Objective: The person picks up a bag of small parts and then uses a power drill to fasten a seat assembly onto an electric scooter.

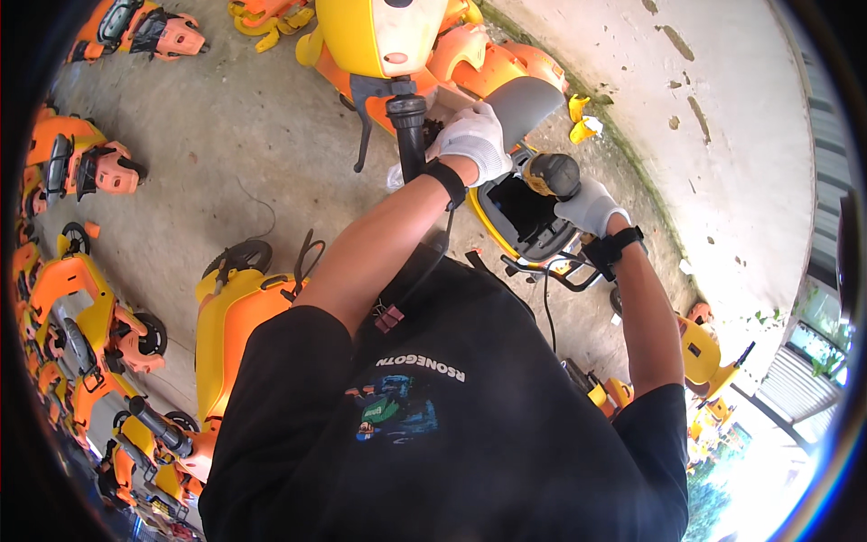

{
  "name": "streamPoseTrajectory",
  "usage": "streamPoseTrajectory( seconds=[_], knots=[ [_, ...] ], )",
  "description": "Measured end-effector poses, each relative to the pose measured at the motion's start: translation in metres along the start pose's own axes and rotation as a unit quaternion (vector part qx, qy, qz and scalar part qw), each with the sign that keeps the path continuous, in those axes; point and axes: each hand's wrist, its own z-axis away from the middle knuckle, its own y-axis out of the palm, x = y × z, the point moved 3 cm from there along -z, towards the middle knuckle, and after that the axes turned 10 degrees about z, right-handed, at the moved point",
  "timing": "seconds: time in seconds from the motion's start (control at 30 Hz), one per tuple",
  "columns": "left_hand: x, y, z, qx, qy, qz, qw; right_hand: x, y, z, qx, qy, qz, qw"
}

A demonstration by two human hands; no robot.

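Observation:
A yellow and orange electric scooter (pixel 361 36) stands in front of me, its black handlebar grip (pixel 409 126) pointing toward me. Just right of that grip is my left hand (pixel 474 144), in a white glove, with curled fingers at the scooter's body; their tips are hidden. My right hand (pixel 591 208), also gloved, is closed around a yellow and black cordless drill (pixel 553 176). The drill is over the near end of the scooter, above an open black seat compartment (pixel 519 212) with a yellow rim. A grey seat (pixel 524 108) is tipped up beyond that compartment.
Close on my left stands another yellow and orange scooter (pixel 226 334). Several more scooters (pixel 81 316) line the far left. Small yellow pieces (pixel 585 129) lie on the concrete floor by a stained white wall (pixel 722 154). More yellow scooter parts (pixel 704 357) are at right.

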Motion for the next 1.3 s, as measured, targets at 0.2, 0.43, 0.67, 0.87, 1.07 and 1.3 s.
streamPoseTrajectory(
  seconds=[0.2,0.43,0.67,0.87,1.07,1.3],
  knots=[
    [0.003,0.003,-0.003,0.012,-0.008,0.001,1.000,-0.002,0.002,-0.004,0.001,0.005,0.015,1.000],
    [0.007,0.000,-0.002,0.008,-0.007,0.016,1.000,-0.005,0.007,0.000,-0.016,0.040,-0.038,0.998],
    [0.003,-0.003,0.000,-0.001,-0.018,0.014,1.000,-0.011,0.033,0.013,-0.068,0.037,-0.149,0.986],
    [-0.007,0.003,0.006,0.001,0.023,0.012,1.000,-0.013,0.063,0.024,-0.084,0.053,-0.242,0.965],
    [-0.002,0.001,0.008,-0.004,0.060,0.032,0.998,0.006,0.081,0.043,-0.120,0.051,-0.223,0.966],
    [-0.001,-0.001,0.016,0.045,0.037,-0.014,0.998,0.030,0.081,0.054,-0.108,0.098,-0.209,0.967]
  ],
)
